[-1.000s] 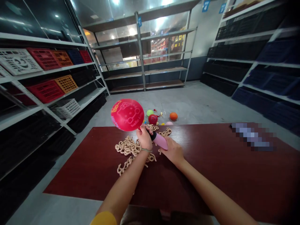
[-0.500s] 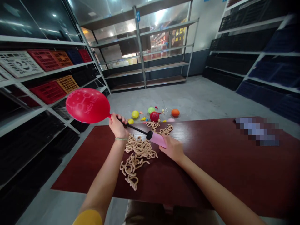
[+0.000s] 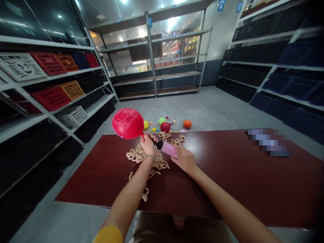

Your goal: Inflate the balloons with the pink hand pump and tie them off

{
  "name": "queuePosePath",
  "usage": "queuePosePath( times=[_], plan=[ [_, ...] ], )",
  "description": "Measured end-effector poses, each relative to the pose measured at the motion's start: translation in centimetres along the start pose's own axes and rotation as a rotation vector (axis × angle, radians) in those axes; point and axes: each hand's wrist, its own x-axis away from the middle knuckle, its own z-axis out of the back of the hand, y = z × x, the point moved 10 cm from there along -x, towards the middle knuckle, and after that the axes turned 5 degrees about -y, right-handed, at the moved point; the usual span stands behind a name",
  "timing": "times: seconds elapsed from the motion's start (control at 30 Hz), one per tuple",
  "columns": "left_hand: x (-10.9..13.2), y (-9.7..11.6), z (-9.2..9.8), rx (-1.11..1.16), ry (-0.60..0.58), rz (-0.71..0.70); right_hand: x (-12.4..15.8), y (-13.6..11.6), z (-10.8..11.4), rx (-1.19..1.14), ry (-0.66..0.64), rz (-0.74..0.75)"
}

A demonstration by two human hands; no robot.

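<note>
A pink balloon pump (image 3: pixel 168 149) with a black end is held above the table between my two hands. My right hand (image 3: pixel 184 158) is closed round its pink barrel. My left hand (image 3: pixel 149 144) grips the black part, right at the neck of an inflated red balloon (image 3: pixel 128 123). The balloon points out to the left, and its neck is partly hidden by my fingers. Beneath my left hand and forearm lies a heap of beige, curly, rope-like pieces (image 3: pixel 138 154), partly covered by the arm.
The dark red table (image 3: pixel 215 182) spans the foreground. A blurred-out object (image 3: pixel 269 141) lies at its right. Beyond the far edge, an orange balloon (image 3: pixel 187 124), a green balloon (image 3: pixel 162 120) and other small ones rest on the floor. Shelves with crates (image 3: pixel 48 63) stand left.
My left hand has moved right, toward my right hand, bringing the red balloon along. The black rod that showed between the hands is now almost wholly inside the pink barrel.
</note>
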Motion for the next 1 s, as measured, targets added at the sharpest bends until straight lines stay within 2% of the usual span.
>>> queuePosePath(
  times=[0.13, 0.23, 0.3, 0.37, 0.47, 0.57, 0.7, 0.77, 0.87, 1.0],
  plan=[
    [-1.6, 5.1, 2.2, 0.005, 0.056, -0.035, 0.1, -1.0, 0.0, 0.0, 0.025, 0.079],
    [-2.9, 8.8, 2.9, 0.004, 0.071, -0.086, 0.1, -1.3, 0.1, -0.008, 0.036, 0.101],
    [-3.7, 10.6, 3.1, 0.006, 0.079, -0.122, 0.1, -1.4, 0.1, -0.012, 0.036, 0.109],
    [-4.2, 11.3, 3.0, 0.021, 0.098, -0.161, 0.0, -1.2, 0.1, -0.015, 0.041, 0.094],
    [-4.2, 10.0, 2.2, 0.055, 0.121, -0.184, -0.1, 0.0, 0.3, 0.001, 0.057, -0.001],
    [-3.2, 6.0, 0.5, 0.058, 0.08, -0.133, 0.0, 1.1, 0.3, 0.015, 0.054, -0.088],
    [-0.4, -0.3, -1.8, 0.023, -0.01, -0.024, 0.0, 1.7, 0.2, -0.026, 0.038, -0.122],
    [0.8, -1.8, -2.1, 0.001, -0.02, -0.02, 0.0, 1.8, 0.3, -0.042, 0.042, -0.124],
    [1.2, -1.8, -1.7, -0.001, -0.025, -0.034, 0.0, 1.4, 0.4, -0.055, 0.038, -0.088],
    [-0.5, 1.3, 0.7, 0.021, 0.033, -0.033, -0.1, 0.0, 0.3, -0.04, 0.008, 0.011]
  ],
)
